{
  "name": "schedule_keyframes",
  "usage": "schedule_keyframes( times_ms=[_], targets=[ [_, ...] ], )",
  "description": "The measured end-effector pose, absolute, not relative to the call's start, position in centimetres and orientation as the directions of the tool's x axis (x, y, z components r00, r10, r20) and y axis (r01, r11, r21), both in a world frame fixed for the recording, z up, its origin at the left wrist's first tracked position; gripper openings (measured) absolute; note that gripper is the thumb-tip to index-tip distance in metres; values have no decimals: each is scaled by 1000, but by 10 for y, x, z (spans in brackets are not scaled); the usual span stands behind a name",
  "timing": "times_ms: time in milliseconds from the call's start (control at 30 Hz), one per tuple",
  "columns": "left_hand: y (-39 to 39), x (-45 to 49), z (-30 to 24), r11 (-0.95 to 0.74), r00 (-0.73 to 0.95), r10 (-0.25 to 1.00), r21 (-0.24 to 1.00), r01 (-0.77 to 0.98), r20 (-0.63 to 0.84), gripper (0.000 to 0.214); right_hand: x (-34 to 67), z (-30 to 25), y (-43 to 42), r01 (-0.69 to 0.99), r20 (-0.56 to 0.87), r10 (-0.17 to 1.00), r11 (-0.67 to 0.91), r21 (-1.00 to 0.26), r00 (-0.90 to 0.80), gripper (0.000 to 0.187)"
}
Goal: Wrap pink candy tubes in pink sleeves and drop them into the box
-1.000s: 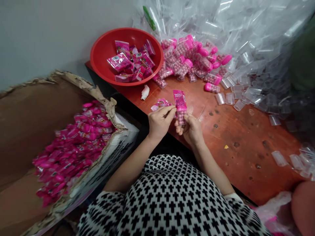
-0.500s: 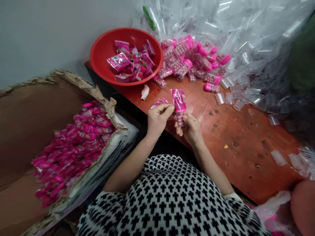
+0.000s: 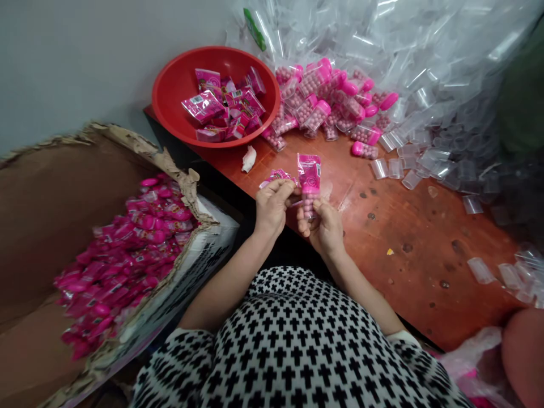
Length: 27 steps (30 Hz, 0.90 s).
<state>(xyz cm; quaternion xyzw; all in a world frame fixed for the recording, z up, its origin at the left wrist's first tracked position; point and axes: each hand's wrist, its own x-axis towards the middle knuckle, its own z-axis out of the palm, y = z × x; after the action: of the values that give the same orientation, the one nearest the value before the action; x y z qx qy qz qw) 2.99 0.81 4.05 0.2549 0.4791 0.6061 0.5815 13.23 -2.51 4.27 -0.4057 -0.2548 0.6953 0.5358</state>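
Note:
My right hand [image 3: 328, 229] grips a small clear jar of pink candy balls [image 3: 310, 205] around its lower part. A shiny pink plastic sleeve [image 3: 309, 170] covers the jar's top and stands up above it. Just left of the jar is my left hand [image 3: 272, 208], thumb and fingers pressed together; whether something is between them is hidden. A thin pink edge shows between the two hands. Behind the left fingers, several flat pink sleeves [image 3: 278, 177] lie on the reddish table [image 3: 374, 272].
A red basin [image 3: 170, 122] with pink packets stands at the table's left end. Filled jars [image 3: 317, 107] and empty clear tubes [image 3: 429, 161] are heaped at the back and right. To my left, a torn cardboard box [image 3: 46, 187] holds many wrapped pink jars [image 3: 127, 255].
My left fingers have come away from the sleeve's edge, slightly left and down. My right hand has turned the jar a little and still holds it.

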Motion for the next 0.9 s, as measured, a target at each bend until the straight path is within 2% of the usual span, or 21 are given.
schedule_keyframes(
  times_ms=[67,133,233,333,433,600,767,900],
  targets=[
    [8,30,40,206,-117,933,773,-600,-340,14,133,43,-23,-547,-295,951,-296,-783,-93,18],
    [8,28,41,231,-76,930,731,-641,-360,19,135,42,-22,-523,-289,954,-288,-802,-82,18],
    [6,26,42,280,34,943,734,-619,-331,33,136,40,-21,-444,-269,960,-274,-853,-75,21],
    [5,27,44,375,157,925,767,-521,-346,47,136,39,-23,-360,-257,961,-277,-891,-103,27],
    [4,29,47,393,149,917,782,-484,-369,47,135,39,-26,-290,-220,968,-245,-925,-117,30],
    [1,34,48,372,115,922,769,-520,-369,44,135,36,-28,-209,-165,982,-181,-961,-90,29],
    [-10,44,45,320,-21,921,785,-530,-389,42,131,33,-30,-322,-227,974,-219,-921,-11,27],
    [-16,46,46,301,35,936,745,-595,-350,44,134,33,-28,-492,-294,952,-297,-819,-84,29]
  ],
)
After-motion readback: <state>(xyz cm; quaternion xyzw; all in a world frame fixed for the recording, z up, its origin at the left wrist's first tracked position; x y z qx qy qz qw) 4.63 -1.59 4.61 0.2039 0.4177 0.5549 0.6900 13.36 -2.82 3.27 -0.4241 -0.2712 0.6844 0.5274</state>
